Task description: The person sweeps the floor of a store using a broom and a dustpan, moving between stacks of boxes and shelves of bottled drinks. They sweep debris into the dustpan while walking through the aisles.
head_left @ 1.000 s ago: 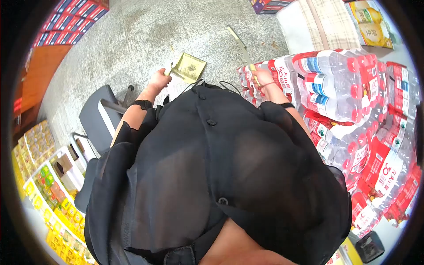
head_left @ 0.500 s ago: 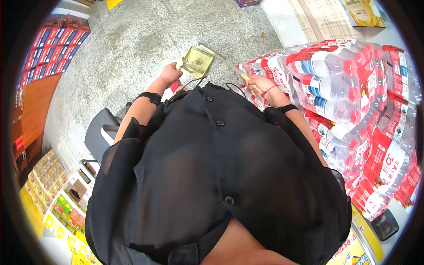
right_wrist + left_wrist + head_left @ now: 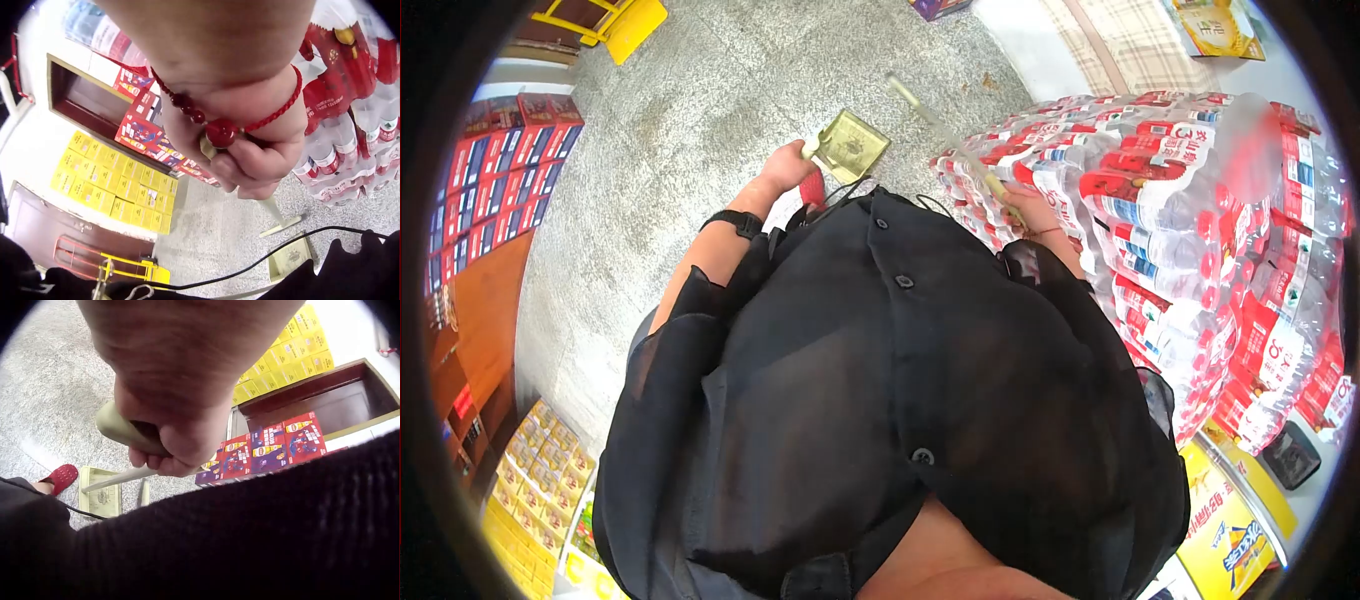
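Observation:
My left hand point(image 3: 783, 167) grips the top of a long pale handle point(image 3: 128, 474) that runs down to a pale yellow-green dustpan point(image 3: 858, 147). The dustpan's open tray lies low over the speckled floor, ahead of a red clog point(image 3: 64, 479). Over on the right, my right hand point(image 3: 1030, 207) curls round the pale stick of a broom point(image 3: 948, 132). Its narrow head point(image 3: 280, 226) is down by the floor, a little way off from the dustpan in the right wrist view.
Shrink-wrapped bottle packs point(image 3: 1160, 200) are stacked close beside my right arm. Red and blue boxes point(image 3: 490, 190) stand at the left, yellow cartons point(image 3: 115, 181) along a wall. A yellow trolley point(image 3: 635, 30) is at the far left. A thin black cord point(image 3: 262, 256) crosses low in front.
The broom head swung in over the dustpan, then moved off forward. My right hand has shifted right, against the bottle packs. The view has turned, bringing the yellow trolley in.

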